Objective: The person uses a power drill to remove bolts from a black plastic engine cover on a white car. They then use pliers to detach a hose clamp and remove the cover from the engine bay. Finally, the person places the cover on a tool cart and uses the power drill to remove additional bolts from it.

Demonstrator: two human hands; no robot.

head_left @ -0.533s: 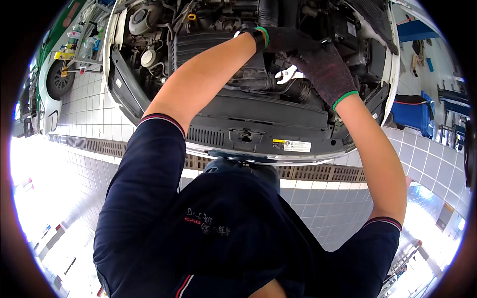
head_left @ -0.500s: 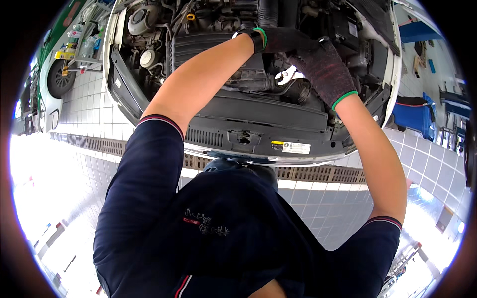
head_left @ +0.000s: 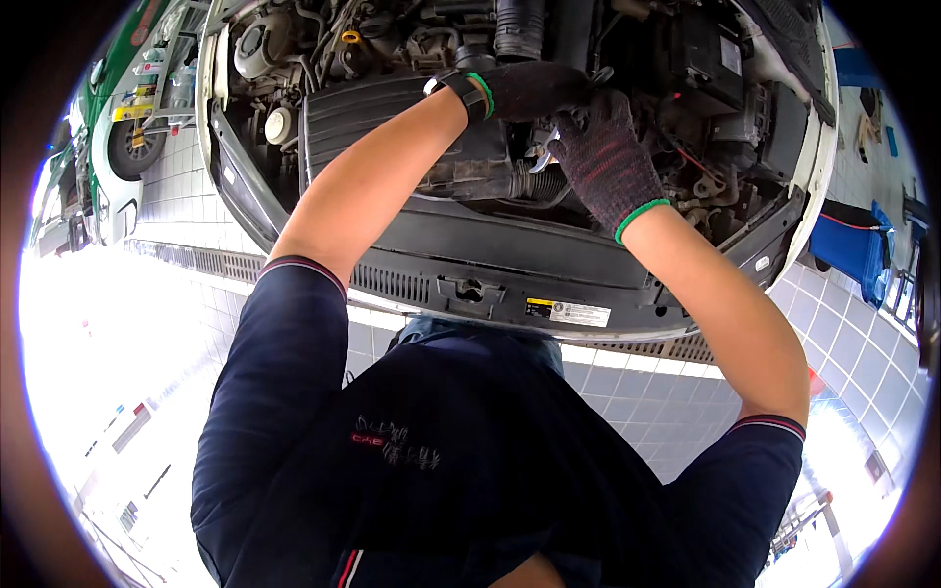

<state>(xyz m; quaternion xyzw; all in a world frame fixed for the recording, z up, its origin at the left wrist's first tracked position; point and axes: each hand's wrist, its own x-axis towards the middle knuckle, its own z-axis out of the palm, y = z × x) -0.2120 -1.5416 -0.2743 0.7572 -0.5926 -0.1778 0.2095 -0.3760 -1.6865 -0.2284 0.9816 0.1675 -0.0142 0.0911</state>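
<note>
Much of the work is hard to read: the far half of the engine bay (head_left: 323,118) is a tangle of dark parts, and the spot where both hands meet is in shadow, so what the wrench (head_left: 545,152) bears on cannot be made out. Only the wrench's bright open-ended jaw shows, poking out below the hands; its shank is hidden under the gloves. The left hand (head_left: 529,90), in a dark knit glove with a green cuff, lies curled over a black part at the middle of the bay, but whether its fingers clench anything cannot be told. The right hand (head_left: 603,157), gloved the same way, is closed around the wrench, fingers wrapped over its handle, just right of and nearer than the left hand, the two touching or nearly so. The wrench looks like plain polished steel, small and silvery against the black hoses. A ribbed black hose (head_left: 518,24) runs off the far edge. The car's black front panel (head_left: 510,260) crosses the near side of the bay. Below lies a floor of pale square tiles (head_left: 637,392) with a metal drain grate (head_left: 186,257), and a green vehicle (head_left: 118,108) stands at far left.
</note>
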